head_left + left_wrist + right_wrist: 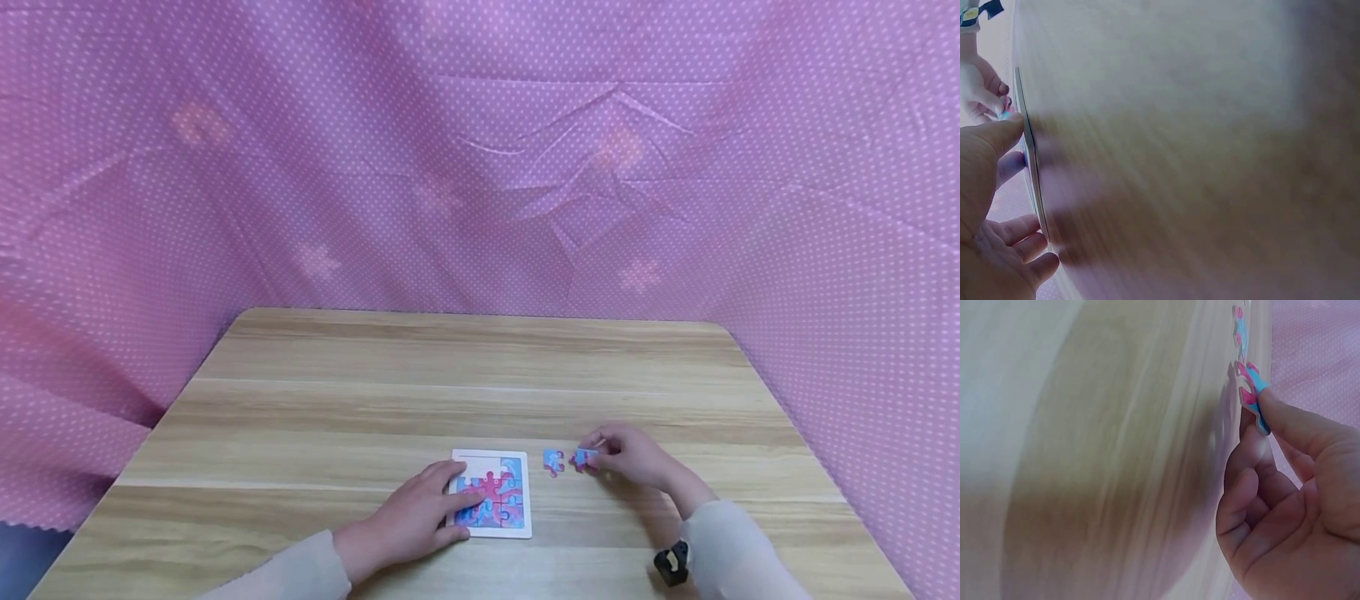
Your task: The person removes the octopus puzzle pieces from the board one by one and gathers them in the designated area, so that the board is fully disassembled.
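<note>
The right hand (630,456) pinches a puzzle piece (586,459) beside another piece (552,460). The left hand (415,512), fingers spread, touches the puzzle (510,505).

Left hand (420,515): bare to the wrist
Left sleeve (288,575): long, plain, pale greyish white, ending in a straight cuff edge
Right hand (633,454): bare
Right sleeve (731,546): the same pale, plain look, fairly loose round the forearm
Wrist device (671,564): black, small and blocky, beside the right cuff; a yellowish patch shows on it from the left wrist view
</note>
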Demonstrator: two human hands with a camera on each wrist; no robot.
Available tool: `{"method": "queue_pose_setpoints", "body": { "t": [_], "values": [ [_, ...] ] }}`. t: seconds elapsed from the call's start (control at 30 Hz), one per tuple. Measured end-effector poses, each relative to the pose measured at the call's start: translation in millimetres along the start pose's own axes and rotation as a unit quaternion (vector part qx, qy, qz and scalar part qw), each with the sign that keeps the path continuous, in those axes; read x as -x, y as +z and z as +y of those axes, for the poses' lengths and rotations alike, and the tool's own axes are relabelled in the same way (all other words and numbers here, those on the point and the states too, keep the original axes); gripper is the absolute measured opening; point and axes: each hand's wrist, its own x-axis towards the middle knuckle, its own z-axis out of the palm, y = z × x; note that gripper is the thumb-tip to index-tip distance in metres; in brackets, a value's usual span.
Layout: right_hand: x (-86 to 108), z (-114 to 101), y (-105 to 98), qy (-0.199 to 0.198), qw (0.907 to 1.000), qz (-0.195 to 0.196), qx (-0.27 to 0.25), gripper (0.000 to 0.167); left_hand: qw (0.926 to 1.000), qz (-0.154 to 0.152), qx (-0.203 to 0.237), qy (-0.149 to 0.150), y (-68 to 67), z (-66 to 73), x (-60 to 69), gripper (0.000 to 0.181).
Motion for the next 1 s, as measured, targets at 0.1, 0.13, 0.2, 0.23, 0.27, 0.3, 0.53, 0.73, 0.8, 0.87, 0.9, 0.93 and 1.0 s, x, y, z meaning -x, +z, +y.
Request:
{"method": "queue_pose_setpoints", "body": {
  "t": [0.1, 0.13, 0.2, 0.23, 0.27, 0.3, 0.53, 0.73, 0.8, 0.87, 0.9, 0.93, 1.0],
  "values": [
    [5.0, 2.5, -0.9, 0.003, 1.0, -0.001, 0.002, 0.015, 1.0, -0.002, 0.002, -0.005, 0.3, 4.2, 1.7, 0.047],
    [6.0, 3.6, -0.8, 0.004, 1.0, 0.0, 0.005, 0.015, 1.0, -0.003, 0.003, -0.006, 0.4, 5.7, 2.2, 0.047],
    [8.0, 5.6, 0.2, 0.011, 0.9997, 0.008, 0.018, 0.014, 0.9999, -0.007, 0.007, -0.011, 0.3, 8.8, 3.3, 0.047],
    [8.8, 6.4, 1.0, 0.018, 0.9994, 0.014, 0.026, 0.013, 0.9998, -0.009, 0.009, -0.014, 0.4, 10.4, 3.8, 0.048],
    [9.4, 7.7, 2.0, 0.025, 0.9989, 0.02, 0.034, 0.013, 0.9997, -0.012, 0.011, -0.017, 0.6, 11.8, 4.3, 0.048],
    [10.0, 8.4, 2.9, 0.03, 0.9983, 0.026, 0.042, 0.013, 0.9997, -0.013, 0.012, -0.019, 0.7, 13.4, 4.9, 0.048],
    [14.8, 11.3, 7.4, 0.036, 0.9957, 0.048, 0.072, 0.012, 0.9995, -0.013, 0.015, -0.025, 3.8, 23.0, 8.6, 0.048],
    [22.1, 9.5, 9.2, 0.045, 0.9942, 0.066, 0.073, 0.013, 0.9995, -0.007, 0.014, -0.028, 9.8, 30.0, 10.7, 0.048],
    [24.5, 9.5, 9.7, 0.05, 0.9938, 0.071, 0.069, 0.013, 0.9994, -0.007, 0.014, -0.03, 11.5, 32.0, 11.5, 0.048],
    [26.3, 9.7, 10.0, 0.041, 0.9948, 0.07, 0.062, 0.013, 0.9993, -0.007, 0.016, -0.034, 12.6, 34.2, 12.5, 0.048],
    [27.0, 9.2, 10.5, 0.037, 0.9955, 0.068, 0.054, 0.013, 0.9991, -0.007, 0.018, -0.037, 12.9, 35.4, 13.1, 0.049],
    [27.8, 8.3, 11.3, 0.033, 0.9964, 0.064, 0.045, 0.013, 0.999, -0.008, 0.02, -0.039, 13.0, 36.8, 13.9, 0.049],
    [28.6, 5.4, 13.8, 0.024, 0.9975, 0.058, 0.034, 0.014, 0.9988, -0.009, 0.021, -0.042, 13.1, 39.5, 15.3, 0.05]
  ]
}}
